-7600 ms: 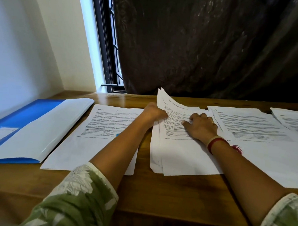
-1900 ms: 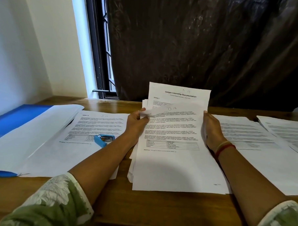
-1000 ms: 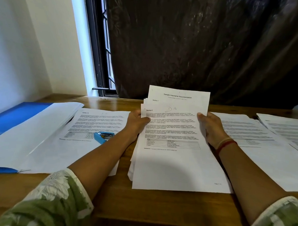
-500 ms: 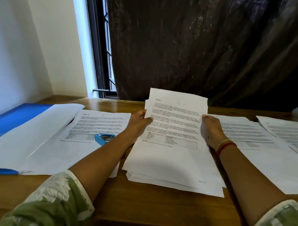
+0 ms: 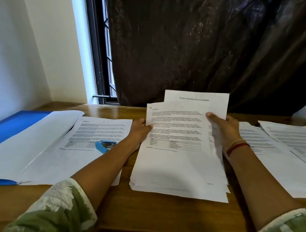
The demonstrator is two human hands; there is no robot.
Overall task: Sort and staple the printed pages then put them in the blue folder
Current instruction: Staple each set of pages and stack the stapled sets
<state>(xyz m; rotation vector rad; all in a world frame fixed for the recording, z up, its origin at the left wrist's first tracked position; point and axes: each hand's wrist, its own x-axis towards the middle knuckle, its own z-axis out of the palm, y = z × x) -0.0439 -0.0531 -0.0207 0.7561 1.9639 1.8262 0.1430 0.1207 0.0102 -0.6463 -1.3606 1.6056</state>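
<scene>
I hold a stack of printed pages (image 5: 178, 162) tilted up at the middle of the wooden desk, its lower edge resting on the wood. My left hand (image 5: 140, 128) grips the stack's left edge and my right hand (image 5: 223, 126) grips its right edge. A title page sticks up behind the front sheet. A small blue stapler (image 5: 104, 145) lies on a printed page (image 5: 88, 141) to the left. The blue folder (image 5: 13, 125) lies open at the far left with white sheets (image 5: 30, 142) on it.
More printed pages (image 5: 273, 152) are spread over the right side of the desk (image 5: 162, 214). A dark curtain (image 5: 204, 48) hangs behind the desk and a window (image 5: 100, 61) stands at the back left. A white wall is on the left.
The stack, lying lower half a second ago, is tilted up again with the title page showing behind. My right hand has shifted up along the right edge.
</scene>
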